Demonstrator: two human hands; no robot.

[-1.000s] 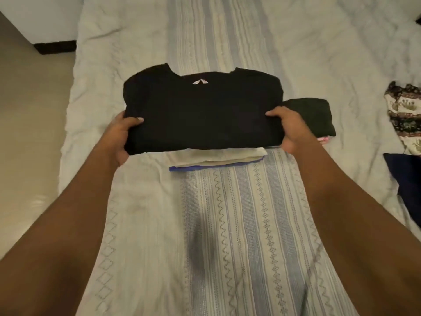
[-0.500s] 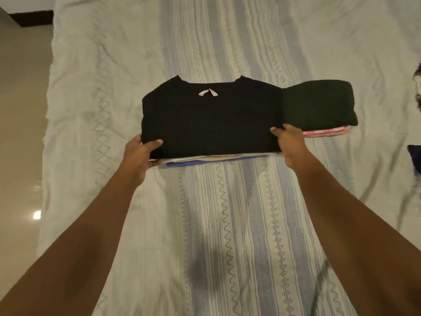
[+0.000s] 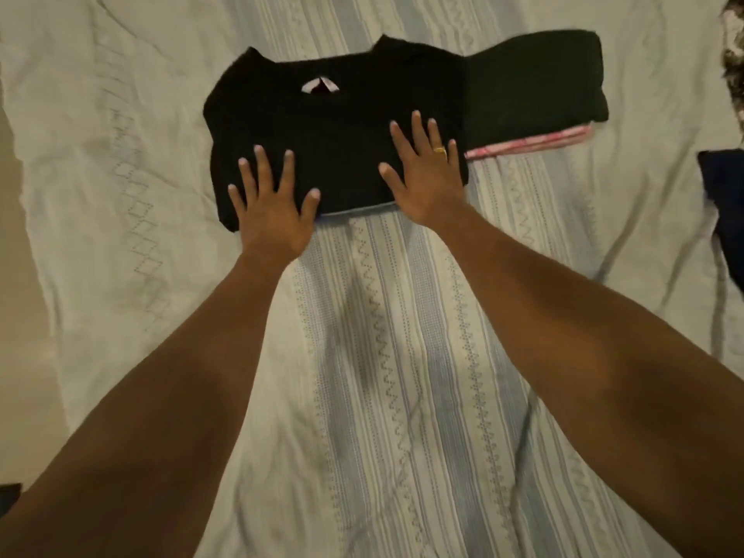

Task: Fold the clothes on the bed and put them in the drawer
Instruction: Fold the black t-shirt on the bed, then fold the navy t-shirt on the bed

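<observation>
A folded black shirt (image 3: pixel 338 126) lies on top of a small stack of folded clothes on the bed; only a thin pale edge of the stack (image 3: pixel 354 211) shows beneath it. My left hand (image 3: pixel 273 207) presses flat on the shirt's near left part with fingers spread. My right hand (image 3: pixel 422 175), wearing a gold ring, presses flat on its near right part. To the right sits a second pile, a folded dark green garment (image 3: pixel 535 86) on a pink one (image 3: pixel 531 145).
The bed (image 3: pixel 402 356) has a pale striped, patterned sheet. At the right edge lie a dark navy garment (image 3: pixel 724 203) and a patterned cloth (image 3: pixel 734 62). Bare floor (image 3: pixel 16 316) runs along the bed's left side.
Both hands have let go of the shirt's side edges and now lie flat on top of it. The shirt has come down onto the stack.
</observation>
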